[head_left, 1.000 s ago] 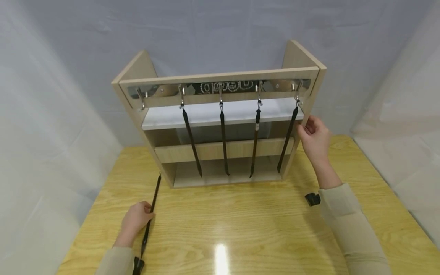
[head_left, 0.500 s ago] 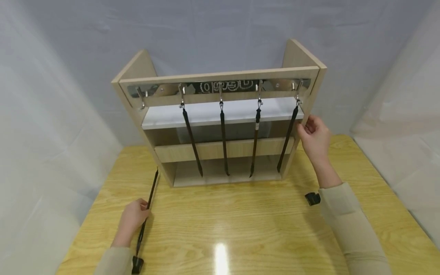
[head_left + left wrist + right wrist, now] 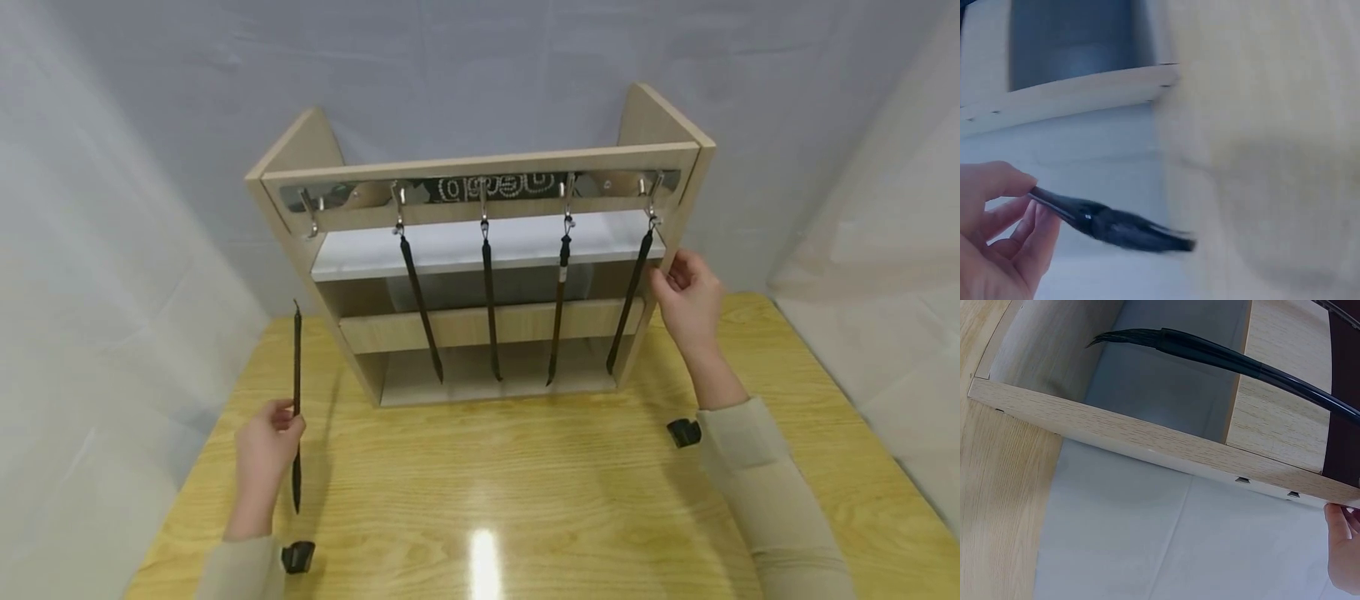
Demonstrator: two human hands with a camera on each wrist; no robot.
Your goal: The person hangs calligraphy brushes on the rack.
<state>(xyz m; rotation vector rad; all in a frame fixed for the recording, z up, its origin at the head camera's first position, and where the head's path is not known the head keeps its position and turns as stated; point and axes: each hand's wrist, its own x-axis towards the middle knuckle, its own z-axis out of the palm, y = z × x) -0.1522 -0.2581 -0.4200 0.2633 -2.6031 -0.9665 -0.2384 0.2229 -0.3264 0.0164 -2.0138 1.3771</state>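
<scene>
My left hand [image 3: 266, 454] pinches a dark calligraphy brush [image 3: 297, 358] by its handle, to the left of a small wooden shelf [image 3: 457, 327]. The brush stands nearly upright, loop end up and bristle head [image 3: 1125, 229] down. My right hand [image 3: 688, 304] grips the shelf's right side panel, thumb at the front edge; in the right wrist view only its fingers and part of the palm [image 3: 1342, 556] show. Several brushes hang from hooks on the shelf's metal strip [image 3: 603, 185], one of them a brown-handled brush [image 3: 557, 317]. The leftmost hook [image 3: 307, 215] bears no brush.
The shelf stands on a yellow wood-grain table [image 3: 480, 467] towards its back edge. A pale cloth [image 3: 480, 75] hangs behind, with more at both sides. Black wrist cameras [image 3: 298, 557] sit at both sleeves. Below the strip runs a white shelf board [image 3: 525, 242].
My left hand has lifted the brush off the table, moving it left and tilting it from slanted to nearly upright. The right hand stays at the side panel.
</scene>
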